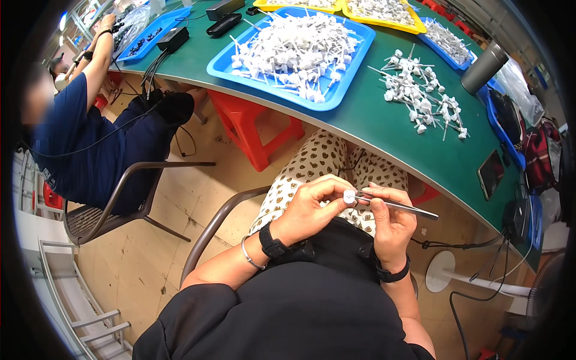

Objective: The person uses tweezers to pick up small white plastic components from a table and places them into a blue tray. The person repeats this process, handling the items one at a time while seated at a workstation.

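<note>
A: Where was the work at that moment?

B: Just below the centre of the frame, over the lap. The left hand (309, 210) pinched a small white plastic part (349, 196) between thumb and fingertips. The right hand (390, 222) was closed narrowly round a pair of metal tweezers (396, 206).

A: Which way did the tweezers point?

B: Their long axis ran nearly level across the frame, dipping slightly toward the right. The tips pointed left and met the white part; the blunt end stuck out right, past the hand.

A: And the part itself?

B: Too small to tell its axis. It sat between both hands, short of the green table (384, 129) edge.

A: What lay on the table?

B: A big blue tray (351, 66) at upper centre, heaped with white stemmed parts. Right of it a loose pile of white parts (420, 96) lay on the bare green top. Two yellow trays (384, 21) at the top edge held more of them, with a narrower blue tray (450, 45) in the upper right. A grey cylinder (483, 69) stood just beside that one. A dark phone (491, 174) lay flat at the right, near the table's edge.

A: Anyone else?

B: A person in a dark blue top (66, 138) sat at upper left, hands at another blue tray (150, 33). A red stool (249, 129) stood under the table.
</note>
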{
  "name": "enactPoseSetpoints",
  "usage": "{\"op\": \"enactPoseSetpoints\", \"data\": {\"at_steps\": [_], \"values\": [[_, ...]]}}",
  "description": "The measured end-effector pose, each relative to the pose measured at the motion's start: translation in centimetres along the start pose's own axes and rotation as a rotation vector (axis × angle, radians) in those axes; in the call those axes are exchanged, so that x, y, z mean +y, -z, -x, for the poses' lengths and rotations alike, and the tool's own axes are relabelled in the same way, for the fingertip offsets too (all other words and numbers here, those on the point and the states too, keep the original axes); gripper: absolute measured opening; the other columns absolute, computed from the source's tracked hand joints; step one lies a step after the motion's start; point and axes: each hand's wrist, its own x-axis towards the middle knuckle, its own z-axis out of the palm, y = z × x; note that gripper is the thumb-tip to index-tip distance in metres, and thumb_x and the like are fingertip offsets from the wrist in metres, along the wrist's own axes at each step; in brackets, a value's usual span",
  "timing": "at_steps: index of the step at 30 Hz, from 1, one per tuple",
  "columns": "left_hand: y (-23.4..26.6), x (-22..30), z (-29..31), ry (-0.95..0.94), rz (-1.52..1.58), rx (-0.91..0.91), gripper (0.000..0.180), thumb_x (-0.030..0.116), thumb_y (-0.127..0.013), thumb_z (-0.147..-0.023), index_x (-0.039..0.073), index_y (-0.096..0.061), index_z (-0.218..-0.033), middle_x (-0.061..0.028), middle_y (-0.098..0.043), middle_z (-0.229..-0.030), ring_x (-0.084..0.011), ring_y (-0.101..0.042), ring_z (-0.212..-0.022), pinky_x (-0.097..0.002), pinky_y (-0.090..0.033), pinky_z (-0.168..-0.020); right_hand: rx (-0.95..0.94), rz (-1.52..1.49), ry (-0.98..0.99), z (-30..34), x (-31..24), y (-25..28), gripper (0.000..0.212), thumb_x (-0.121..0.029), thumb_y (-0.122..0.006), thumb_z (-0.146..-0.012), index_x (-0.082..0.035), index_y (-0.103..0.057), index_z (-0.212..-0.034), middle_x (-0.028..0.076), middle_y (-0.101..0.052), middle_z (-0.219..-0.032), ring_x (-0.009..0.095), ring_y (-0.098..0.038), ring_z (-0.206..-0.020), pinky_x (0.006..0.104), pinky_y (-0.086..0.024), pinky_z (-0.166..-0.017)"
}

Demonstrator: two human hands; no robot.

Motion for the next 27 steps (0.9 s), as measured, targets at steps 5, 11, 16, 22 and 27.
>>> {"op": "enactPoseSetpoints", "data": {"at_steps": [5, 11, 16, 22, 27], "values": [[0.0, -0.1, 0.0, -0.006, 0.0, -0.007, 0.015, 0.0, -0.062, -0.095, -0.004, -0.066, -0.109, -0.0115, -0.066, -0.112, -0.0193, -0.07, -0.096, -0.0309, -0.059, -0.085, -0.029, -0.046, -0.022, 0.1, 0.5, 0.2, 0.012, -0.007, -0.062, -0.097, 0.003, -0.061, -0.104, 0.013, -0.07, -0.096, 0.02, -0.07, -0.088, 0.0471, -0.046, -0.106], [0.0, 0.2, -0.1, -0.108, -0.045, -0.036, 0.012, 0.0, -0.063, -0.095, -0.003, -0.066, -0.106, -0.0121, -0.066, -0.111, -0.0191, -0.07, -0.093, -0.0302, -0.059, -0.081, 0.003, -0.147, -0.123, -0.2, 0.2, 0.0, 0.014, -0.013, -0.059, -0.1, 0.001, -0.059, -0.103, 0.013, -0.071, -0.09, 0.019, -0.071, -0.081, 0.051, -0.043, -0.108], [-0.1, 0.1, 0.0, -0.098, -0.061, 0.008, 0.011, 0.003, -0.064, -0.095, -0.002, -0.066, -0.105, -0.0113, -0.067, -0.109, -0.0179, -0.07, -0.094, -0.03, -0.059, -0.082, 0.023, -0.187, -0.173, -0.2, -0.4, -0.4, 0.015, -0.014, -0.059, -0.101, 0.0, -0.059, -0.104, 0.012, -0.071, -0.089, 0.019, -0.071, -0.081, 0.0508, -0.043, -0.108], [-0.1, 0.6, 0.0, -0.087, -0.115, 0.054, 0.01, 0.006, -0.066, -0.095, 0.0, -0.068, -0.102, -0.0085, -0.068, -0.105, -0.0144, -0.069, -0.089, -0.0272, -0.057, -0.075, 0.033, -0.062, 0.05, 0.2, 0.6, -0.2, 0.01, -0.006, -0.061, -0.098, 0.003, -0.062, -0.103, 0.012, -0.071, -0.094, 0.02, -0.071, -0.083, 0.0471, -0.049, -0.103], [-0.3, 0.4, 0.0, -0.101, -0.131, 0.071, 0.009, 0.003, -0.067, -0.093, 0.001, -0.068, -0.101, -0.0081, -0.068, -0.104, -0.0144, -0.069, -0.088, -0.0271, -0.057, -0.075, 0.045, 0.007, 0.1, 0.3, 0.4, -0.5, 0.008, -0.005, -0.065, -0.095, 0.002, -0.064, -0.101, 0.011, -0.071, -0.091, 0.021, -0.07, -0.083, 0.0472, -0.052, -0.098]]}}
